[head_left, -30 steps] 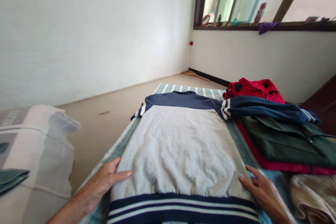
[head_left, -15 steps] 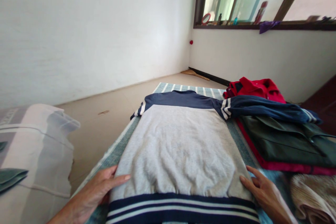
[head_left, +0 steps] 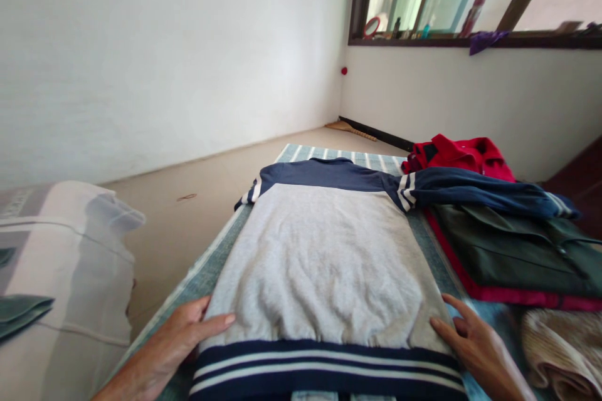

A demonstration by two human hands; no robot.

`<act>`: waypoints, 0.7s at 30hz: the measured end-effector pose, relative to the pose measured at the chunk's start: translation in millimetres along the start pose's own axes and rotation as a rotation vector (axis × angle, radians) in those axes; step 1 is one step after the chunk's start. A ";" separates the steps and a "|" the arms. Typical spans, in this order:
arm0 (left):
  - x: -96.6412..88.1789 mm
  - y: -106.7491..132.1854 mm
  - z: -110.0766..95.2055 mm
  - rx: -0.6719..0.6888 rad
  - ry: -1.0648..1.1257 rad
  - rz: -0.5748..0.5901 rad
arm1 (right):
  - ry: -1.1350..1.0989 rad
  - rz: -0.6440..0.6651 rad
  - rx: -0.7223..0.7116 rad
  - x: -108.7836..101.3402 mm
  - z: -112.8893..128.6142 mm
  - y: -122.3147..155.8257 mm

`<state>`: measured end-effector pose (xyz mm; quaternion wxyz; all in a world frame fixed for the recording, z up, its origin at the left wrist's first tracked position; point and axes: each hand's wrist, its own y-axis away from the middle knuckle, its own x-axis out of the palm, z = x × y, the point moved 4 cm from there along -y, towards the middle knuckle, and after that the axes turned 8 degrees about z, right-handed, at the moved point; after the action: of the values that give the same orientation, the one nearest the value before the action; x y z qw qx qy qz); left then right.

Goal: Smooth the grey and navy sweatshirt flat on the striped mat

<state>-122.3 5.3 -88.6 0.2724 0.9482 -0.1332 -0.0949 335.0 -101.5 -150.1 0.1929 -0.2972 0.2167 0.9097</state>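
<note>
A grey and navy jacket [head_left: 324, 250] lies back side up, its collar at the far end and its striped hem closest to me. My left hand [head_left: 181, 329] grips the left edge just above the hem, thumb on top and the other fingers partly hidden beside or under the cloth. At the opposite edge, my right hand [head_left: 470, 338] pinches the fabric between thumb and fingers. The right sleeve [head_left: 480, 191] stretches out over folded clothes, while the left sleeve shows only near the shoulder.
Under the jacket is a blue striped cover [head_left: 221, 250]. To the right are a dark green folded garment [head_left: 512, 250], a red garment [head_left: 463, 156] and a beige fuzzy cloth [head_left: 559, 344]. A translucent white cover [head_left: 84, 263] stands left; a brush [head_left: 352, 130] lies by the wall.
The view has shifted slightly, so the far scene sits a little higher. Both hands keep their hold on the jacket's sides, with hardly any movement.
</note>
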 end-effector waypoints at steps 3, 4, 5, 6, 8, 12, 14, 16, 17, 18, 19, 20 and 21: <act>-1.5 4.7 6.0 -0.084 0.016 0.049 | -0.004 0.002 0.012 -1.0 0.9 0.8; -1.7 6.2 7.9 -0.101 0.021 0.070 | -0.004 0.006 0.016 -1.3 1.7 1.3; -1.9 7.6 9.7 -0.112 0.023 0.087 | -0.004 0.012 0.020 -1.6 2.6 1.9; -1.9 8.7 11.3 -0.116 0.020 0.100 | -0.005 0.017 0.025 -2.0 3.5 2.6; -1.9 9.5 13.3 -0.105 0.010 0.105 | -0.014 0.025 0.037 -2.6 5.4 3.9; 0.8 6.9 10.5 -0.027 0.017 0.107 | -0.036 0.022 0.041 -4.9 10.0 6.0; 3.2 6.1 7.3 0.000 0.027 0.117 | -0.035 0.019 0.044 -6.3 12.3 6.9; 5.8 6.6 4.1 0.019 0.034 0.130 | -0.037 0.018 0.046 -7.4 14.1 7.7; 6.9 7.3 2.8 0.027 0.037 0.133 | -0.039 0.019 0.046 -7.8 14.8 8.0; 7.6 7.9 1.9 0.037 0.039 0.131 | -0.040 0.019 0.047 -8.1 15.4 8.3; 7.8 8.5 1.6 0.046 0.037 0.123 | -0.040 0.020 0.047 -8.2 15.8 8.5; 7.5 8.8 1.9 0.052 0.029 0.111 | -0.037 0.021 0.046 -8.2 16.2 8.6; 6.8 8.6 2.9 0.055 0.017 0.096 | -0.033 0.023 0.045 -8.1 16.5 8.7</act>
<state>-118.3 -5.2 -87.0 0.2518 0.9485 -0.1789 -0.0698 329.3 -102.1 -130.7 0.1928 -0.2751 0.2373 0.9115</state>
